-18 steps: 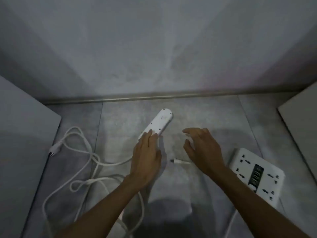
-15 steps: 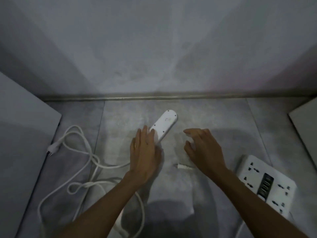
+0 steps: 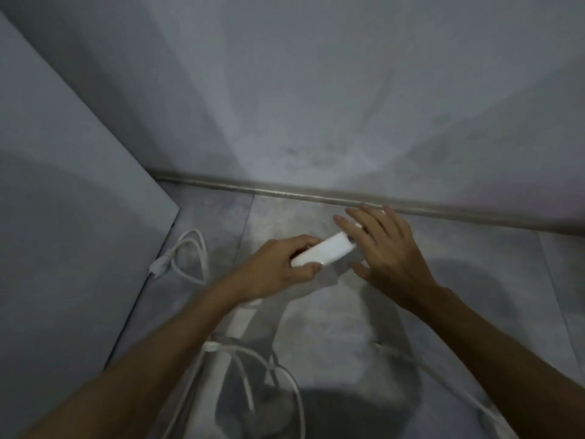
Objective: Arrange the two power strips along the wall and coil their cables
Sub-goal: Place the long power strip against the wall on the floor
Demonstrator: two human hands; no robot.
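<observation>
Lifted off the floor and turned since a moment ago, the white power strip (image 3: 323,253) now sits just short of the wall's baseboard (image 3: 285,191), my left hand (image 3: 278,267) gripping its near end while my right hand (image 3: 386,248), fingers spread, touches its far end.

Grey tiled floor (image 3: 332,327) under white cable (image 3: 190,258)
</observation>
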